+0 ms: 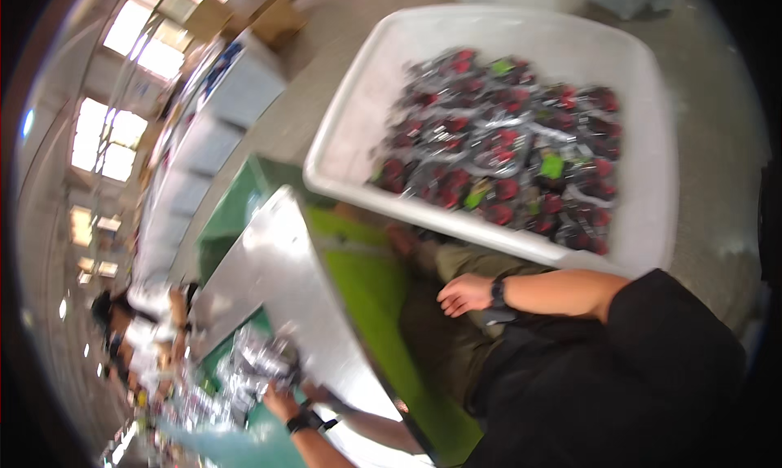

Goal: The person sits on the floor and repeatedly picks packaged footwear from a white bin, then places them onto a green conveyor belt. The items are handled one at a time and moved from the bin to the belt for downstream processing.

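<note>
On the left, my left hand (281, 403), with a black band at the wrist, reaches over a metal edge to a clear plastic package (277, 360) with dark contents. Its blurred fingers look closed on the near side of that package. More shiny clear packages (208, 403) lie on the green belt (265, 435) beyond it. My right hand (466, 294), wearing a black watch, hangs in front of my body by my trousers, empty, its fingers loosely bent and slightly apart. A large white tub (350, 154) holds rows of clear packs (497, 146) with red and dark contents.
Between me and the belt runs a shiny metal surface (297, 281) with a lime-green side panel (366, 281). A green bin (224, 211) stands behind it. Other people (151, 321) are at the far left. Cardboard boxes (275, 20) and pale containers (187, 150) sit further back.
</note>
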{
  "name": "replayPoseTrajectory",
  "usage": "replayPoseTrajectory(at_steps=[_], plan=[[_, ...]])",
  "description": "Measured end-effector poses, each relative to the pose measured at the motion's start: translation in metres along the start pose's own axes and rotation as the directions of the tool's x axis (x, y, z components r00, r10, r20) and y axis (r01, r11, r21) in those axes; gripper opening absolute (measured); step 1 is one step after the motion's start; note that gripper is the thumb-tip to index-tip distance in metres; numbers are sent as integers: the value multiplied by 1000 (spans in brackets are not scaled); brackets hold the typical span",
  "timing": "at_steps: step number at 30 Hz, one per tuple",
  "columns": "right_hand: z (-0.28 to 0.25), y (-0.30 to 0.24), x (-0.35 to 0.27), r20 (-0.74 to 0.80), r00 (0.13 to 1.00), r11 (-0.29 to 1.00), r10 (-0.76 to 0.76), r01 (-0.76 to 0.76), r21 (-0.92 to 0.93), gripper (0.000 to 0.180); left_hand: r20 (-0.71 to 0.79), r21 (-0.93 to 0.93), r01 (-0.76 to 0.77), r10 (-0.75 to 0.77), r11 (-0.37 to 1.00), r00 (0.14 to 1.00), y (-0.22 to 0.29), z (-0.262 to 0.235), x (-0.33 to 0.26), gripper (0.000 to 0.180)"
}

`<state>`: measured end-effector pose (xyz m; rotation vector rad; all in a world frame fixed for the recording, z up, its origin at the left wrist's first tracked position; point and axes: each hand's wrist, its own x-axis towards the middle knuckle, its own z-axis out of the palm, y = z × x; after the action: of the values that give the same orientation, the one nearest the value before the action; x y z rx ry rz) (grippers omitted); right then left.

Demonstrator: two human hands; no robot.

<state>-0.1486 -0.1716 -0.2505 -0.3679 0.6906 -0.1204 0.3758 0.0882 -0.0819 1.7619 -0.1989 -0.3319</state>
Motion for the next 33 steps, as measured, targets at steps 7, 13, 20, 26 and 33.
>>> replayPoseTrajectory(at_steps=[7, 13, 20, 26, 33], plan=[[-8, 1, -2, -12, 999, 996, -36, 34, -86, 21, 281, 67, -575, 538, 815, 795, -7, 21, -133, 70], [-8, 3, -2, -41, 998, 974, -54, 44, -221, 22, 348, -147, 40, 14, 988, 937, 29, 26, -196, 58], [26, -14, -34, -34, 997, 960, -75, 63, -273, 21, 453, -34, 24, -6, 999, 891, 49, 67, -230, 92], [105, -68, -116, 207, 941, 803, -269, 337, -491, 25, 488, -255, 206, -58, 945, 871, 57, 122, -274, 89], [164, -106, -224, 734, 489, -465, -470, 569, -678, 67, 634, -437, 413, -52, 799, 772, 80, 214, -339, 78]])
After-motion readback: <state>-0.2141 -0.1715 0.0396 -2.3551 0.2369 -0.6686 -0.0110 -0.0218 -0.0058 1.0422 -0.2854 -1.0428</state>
